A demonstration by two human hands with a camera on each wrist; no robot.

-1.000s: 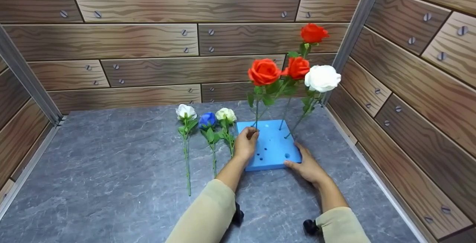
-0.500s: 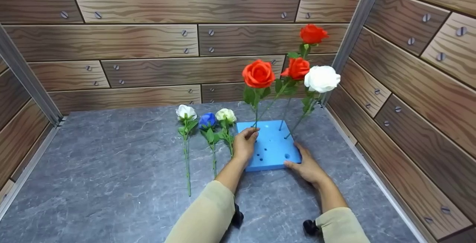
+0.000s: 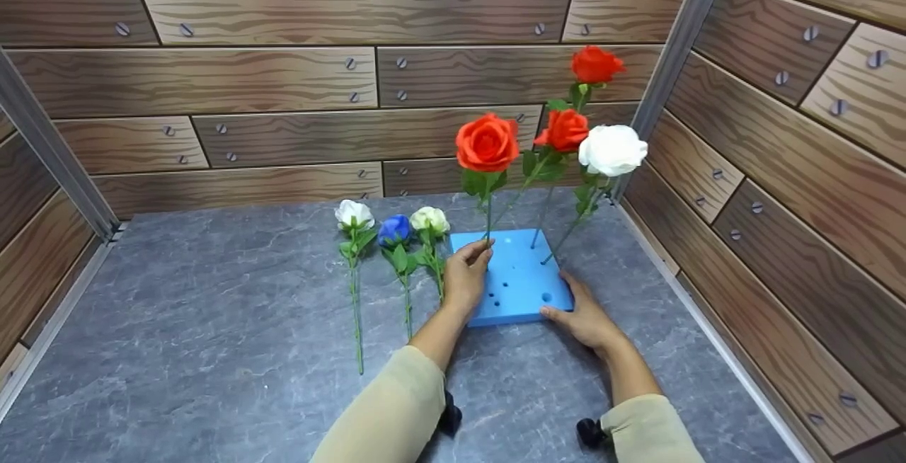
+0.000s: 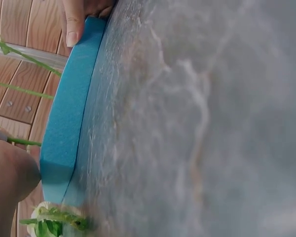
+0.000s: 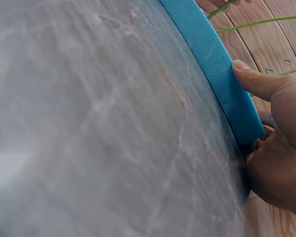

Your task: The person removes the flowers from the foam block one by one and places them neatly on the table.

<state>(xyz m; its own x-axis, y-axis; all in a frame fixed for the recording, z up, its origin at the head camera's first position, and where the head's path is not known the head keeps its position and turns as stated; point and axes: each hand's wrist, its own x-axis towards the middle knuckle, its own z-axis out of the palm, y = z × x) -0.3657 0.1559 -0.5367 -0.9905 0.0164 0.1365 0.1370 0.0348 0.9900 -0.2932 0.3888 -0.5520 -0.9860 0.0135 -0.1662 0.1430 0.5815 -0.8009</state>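
My left hand (image 3: 465, 279) pinches the lower stem of a red rose (image 3: 487, 142), held nearly upright over the left part of a blue block (image 3: 524, 275) with holes in its top. The fingers hide the stem's lower end, so whether it sits in a hole cannot be seen. At the block's near right corner, my right hand (image 3: 589, 316) grips it, its thumb (image 5: 254, 79) on the front edge and the other fingers round the side. Two more red roses (image 3: 597, 64) (image 3: 566, 130) and a large white rose (image 3: 613, 150) stand in the block, leaning right or upright.
Left of the block, a white rose (image 3: 354, 214), a blue rose (image 3: 394, 229) and a cream rose (image 3: 430, 219) lie on the grey marbled table (image 3: 212, 307). Wood-patterned walls (image 3: 283, 81) enclose the back and sides.
The red rose in my left hand has swung left and turned its bloom toward the camera. My right hand and the block have stayed put.
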